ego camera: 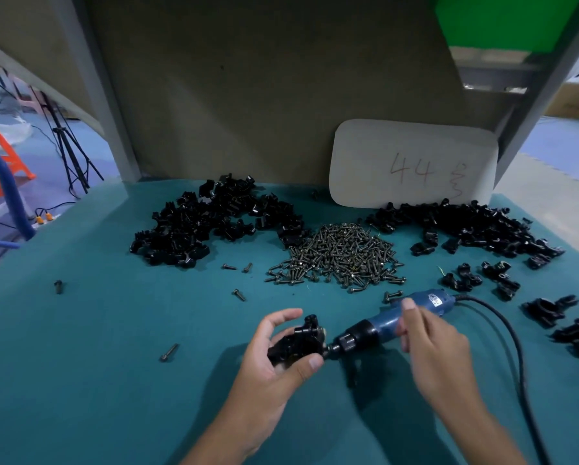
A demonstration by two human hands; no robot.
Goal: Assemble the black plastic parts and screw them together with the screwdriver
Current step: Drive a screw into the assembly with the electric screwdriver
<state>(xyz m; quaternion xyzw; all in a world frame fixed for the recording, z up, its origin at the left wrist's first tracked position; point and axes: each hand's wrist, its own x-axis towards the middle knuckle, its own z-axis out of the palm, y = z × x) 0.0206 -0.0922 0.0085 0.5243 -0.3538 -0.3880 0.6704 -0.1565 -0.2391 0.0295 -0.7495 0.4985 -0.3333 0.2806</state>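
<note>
L hand (274, 354) gripping black part (298, 344), R hand (432, 344) gripping screwdriver (395, 320), card (412, 164) reads "44"

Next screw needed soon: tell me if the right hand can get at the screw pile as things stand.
Probably not freely: the right hand grips the screwdriver. The screw pile lies unobstructed beyond it, once the tool is down.
</note>
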